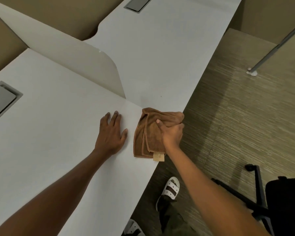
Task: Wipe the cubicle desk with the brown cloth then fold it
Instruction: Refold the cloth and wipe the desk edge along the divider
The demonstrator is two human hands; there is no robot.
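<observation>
The brown cloth (pixel 147 133) lies bunched in loose folds on the white cubicle desk (pixel 58 116), right at its front edge, with a pale tag hanging at its near corner. My right hand (pixel 171 133) rests on the cloth's right side, fingers curled around its fabric. My left hand (pixel 111 132) lies flat on the bare desk just left of the cloth, fingers spread, holding nothing and not touching the cloth.
A white divider panel (pixel 85 65) stands between two desk sections. Grey cable hatches (pixel 2 101) (pixel 137 4) sit in the desktops. A black office chair (pixel 283 201) is at the lower right on the carpet; a metal desk leg (pixel 276 46) stands at upper right. My sandalled foot (pixel 170 188) is below the desk edge.
</observation>
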